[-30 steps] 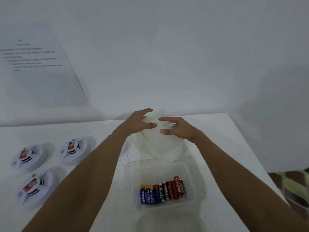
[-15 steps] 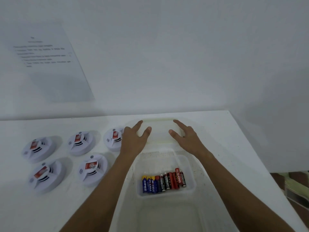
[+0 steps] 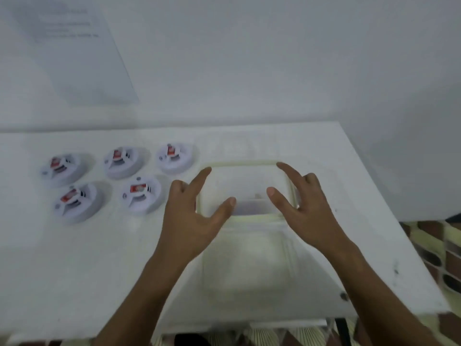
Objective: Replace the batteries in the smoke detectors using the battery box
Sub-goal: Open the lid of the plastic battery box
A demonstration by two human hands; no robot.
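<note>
Five smoke detectors (image 3: 119, 179) sit at the frame's left on the counter (image 3: 74, 258). Centre frame, my left hand (image 3: 193, 216) and right hand (image 3: 303, 208) hover apart, fingers spread, gripping nothing, over the clear lid (image 3: 245, 181). The blurred battery box (image 3: 245, 260) lies below it.

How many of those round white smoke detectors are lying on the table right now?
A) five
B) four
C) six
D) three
A: five smoke detectors lie on the white table, three in the far row and two in the near row, all to the left of the left hand.
</note>
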